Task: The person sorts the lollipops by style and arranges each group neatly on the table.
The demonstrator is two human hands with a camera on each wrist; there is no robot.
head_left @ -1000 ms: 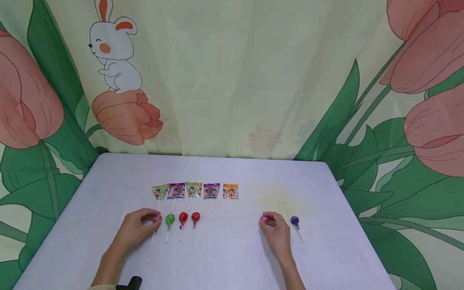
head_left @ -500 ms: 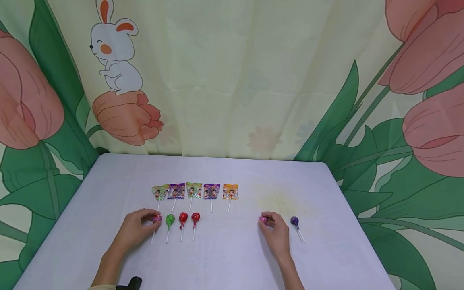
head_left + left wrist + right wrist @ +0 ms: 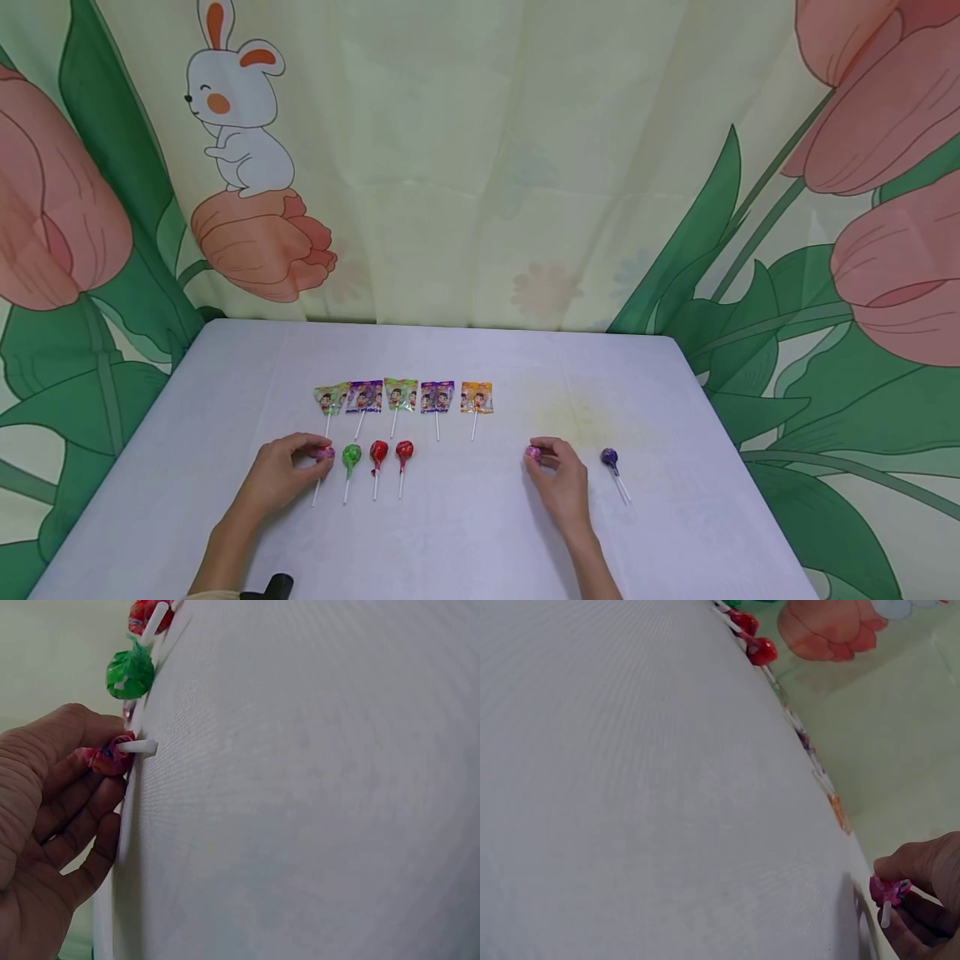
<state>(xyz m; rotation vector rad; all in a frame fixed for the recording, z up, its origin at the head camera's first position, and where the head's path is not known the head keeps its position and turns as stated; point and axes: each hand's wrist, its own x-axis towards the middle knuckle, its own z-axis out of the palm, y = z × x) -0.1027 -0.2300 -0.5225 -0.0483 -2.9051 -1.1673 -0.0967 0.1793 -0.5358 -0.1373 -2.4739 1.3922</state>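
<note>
At the left end of the front row, my left hand pinches a pink-wrapped lollipop by its round head, its white stick pointing toward me. To its right lie a green lollipop and two red lollipops, one nearer the green and one farther right. Across the table, my right hand pinches another pink lollipop by its head between thumb and fingers. A dark purple lollipop lies to the right of that hand, apart from it; two white sticks show below it.
Behind the front row lies a row of flat-packed lollipops, among them a green packet, a purple packet and an orange packet. A white cloth covers the table. A printed curtain hangs behind its far edge.
My right hand has shifted slightly left with its pink lollipop, away from the purple one. My left hand stays where it was on the other pink lollipop.
</note>
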